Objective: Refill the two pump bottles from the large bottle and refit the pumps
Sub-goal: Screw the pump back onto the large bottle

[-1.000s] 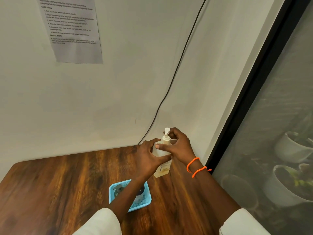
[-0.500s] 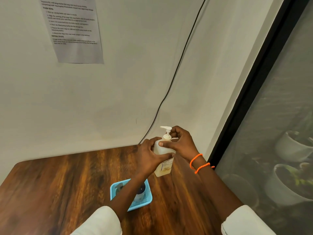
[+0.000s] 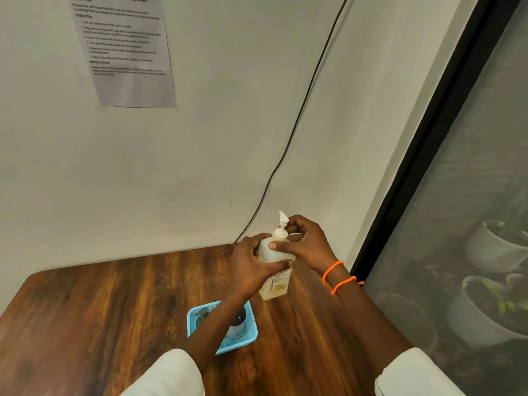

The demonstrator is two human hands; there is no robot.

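Observation:
A translucent pump bottle [image 3: 275, 284] with pale yellow liquid stands upright on the wooden table [image 3: 100, 304] near the wall corner. My left hand [image 3: 251, 267] wraps around its body. My right hand [image 3: 305, 242] pinches the white pump [image 3: 281, 228] at the collar on top; the nozzle points up and away. A blue mesh tray [image 3: 248, 337] lies nearer to me, partly under my left forearm. It holds a small bottle with a dark cap [image 3: 237, 324] and a grey pump head [image 3: 201, 314]. The large bottle is out of sight.
The table meets a pale wall at the back, with a black cable [image 3: 297, 124] running down to the corner and a printed sheet [image 3: 125, 50] taped above. A dark-framed glass panel [image 3: 471, 195] closes off the right side.
The pump nozzle has turned under my right fingers, from facing me to pointing left, then up and away. My left hand has kept its hold on the bottle body.

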